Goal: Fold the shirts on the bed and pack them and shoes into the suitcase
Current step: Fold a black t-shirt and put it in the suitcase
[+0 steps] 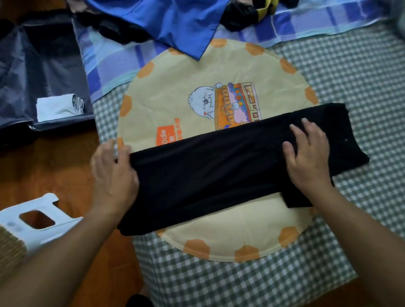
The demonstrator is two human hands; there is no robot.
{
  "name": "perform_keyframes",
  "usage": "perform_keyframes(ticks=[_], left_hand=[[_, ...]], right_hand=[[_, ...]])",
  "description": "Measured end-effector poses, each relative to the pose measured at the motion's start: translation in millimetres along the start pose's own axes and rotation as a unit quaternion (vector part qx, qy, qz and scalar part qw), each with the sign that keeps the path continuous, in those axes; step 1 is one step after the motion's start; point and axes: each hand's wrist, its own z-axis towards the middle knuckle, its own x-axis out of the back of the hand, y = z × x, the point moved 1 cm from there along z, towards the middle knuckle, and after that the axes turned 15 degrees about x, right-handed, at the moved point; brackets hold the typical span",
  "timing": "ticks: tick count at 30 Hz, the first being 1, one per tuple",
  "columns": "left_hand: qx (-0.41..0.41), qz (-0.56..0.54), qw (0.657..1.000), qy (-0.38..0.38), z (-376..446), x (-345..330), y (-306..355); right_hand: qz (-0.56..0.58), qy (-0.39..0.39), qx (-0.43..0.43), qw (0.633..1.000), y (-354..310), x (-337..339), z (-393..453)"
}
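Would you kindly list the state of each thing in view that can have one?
Black shirt: folded into a long band, lying across the round mat.
Left hand: gripping the band's left end.
Right hand: pressed flat on the band.
Suitcase: open on the floor.
White garment: folded, inside the suitcase.
Blue shirt: unfolded, bunched on the bed.
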Motion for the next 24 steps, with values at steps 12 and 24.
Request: perform_keyframes(ticks=[12, 24], left_hand=[[-0.303, 0.101, 0.932, -0.17, -87.7, -44.6, 152.4], [-0.301, -0.007, 0.952, -0.056, -54.7, -64.8, 271.1]], right_hand=[[0.409, 0.013, -0.465, 0.786, 57.4, 19.9, -82.0], [0.345, 0.107, -0.394, 0.845, 71.2, 56.8, -38.3]])
